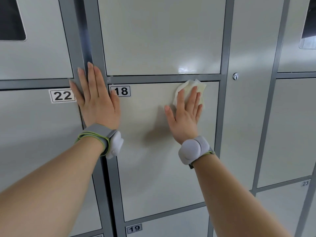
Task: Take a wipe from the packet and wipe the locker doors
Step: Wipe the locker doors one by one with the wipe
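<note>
pressing flat, our right hand (185, 115) is keeping its fingers straight and close together on the white wipe (189, 85), pinning it against the locker door (153, 159) right of centre in the frame. the wipe is lying crumpled at that door's upper right corner, its top edge just reaching the grey crossbar (153, 79) above. our left hand (95, 100) is lying open too, fingers straight and spread, gripping nothing. it is resting across the grey upright (89, 40) left of centre, with the thumb touching the "18" label (123, 91) and the little finger beside the "22" label (62, 96). we are wearing a grey wrist device on each arm, the left one (109, 142) and the right one (194, 149). a round keyhole (235, 76) is sitting on the tall panel to the right. a "19" label (134, 228) is showing at the bottom of the frame.
</note>
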`<move>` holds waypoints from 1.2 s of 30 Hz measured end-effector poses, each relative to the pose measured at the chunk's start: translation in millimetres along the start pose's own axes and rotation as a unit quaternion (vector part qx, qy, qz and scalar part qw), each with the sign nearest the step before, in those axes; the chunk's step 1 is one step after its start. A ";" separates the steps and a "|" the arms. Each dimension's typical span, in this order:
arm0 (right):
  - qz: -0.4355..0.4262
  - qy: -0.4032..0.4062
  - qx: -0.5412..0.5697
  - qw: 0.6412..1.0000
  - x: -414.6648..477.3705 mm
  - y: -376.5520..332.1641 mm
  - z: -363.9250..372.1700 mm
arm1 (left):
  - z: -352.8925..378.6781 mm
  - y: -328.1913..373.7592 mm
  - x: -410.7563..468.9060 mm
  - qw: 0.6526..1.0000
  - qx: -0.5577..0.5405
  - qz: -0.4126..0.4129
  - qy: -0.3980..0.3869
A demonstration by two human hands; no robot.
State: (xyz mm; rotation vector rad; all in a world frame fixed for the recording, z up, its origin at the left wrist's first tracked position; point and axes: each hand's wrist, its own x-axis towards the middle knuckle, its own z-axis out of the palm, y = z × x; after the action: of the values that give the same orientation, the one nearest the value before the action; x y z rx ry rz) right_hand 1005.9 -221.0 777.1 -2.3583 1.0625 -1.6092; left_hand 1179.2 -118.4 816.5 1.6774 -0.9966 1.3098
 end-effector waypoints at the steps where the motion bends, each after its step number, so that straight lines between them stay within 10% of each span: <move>1: -0.008 0.003 -0.011 1.000 -5.0 3.8 2.1 | 1.2 1.5 -2.1 1.000 0.001 -0.013 0.002; 36: -0.019 0.032 -0.076 0.996 -6.3 67.2 -7.9 | 11.6 4.1 -6.5 0.999 0.017 -0.009 0.043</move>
State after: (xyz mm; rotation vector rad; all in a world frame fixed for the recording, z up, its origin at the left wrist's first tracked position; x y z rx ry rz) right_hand 965.0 -265.6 746.0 -2.4513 1.2007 -1.6850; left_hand 1178.8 -129.8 808.6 1.6380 -0.9110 1.3815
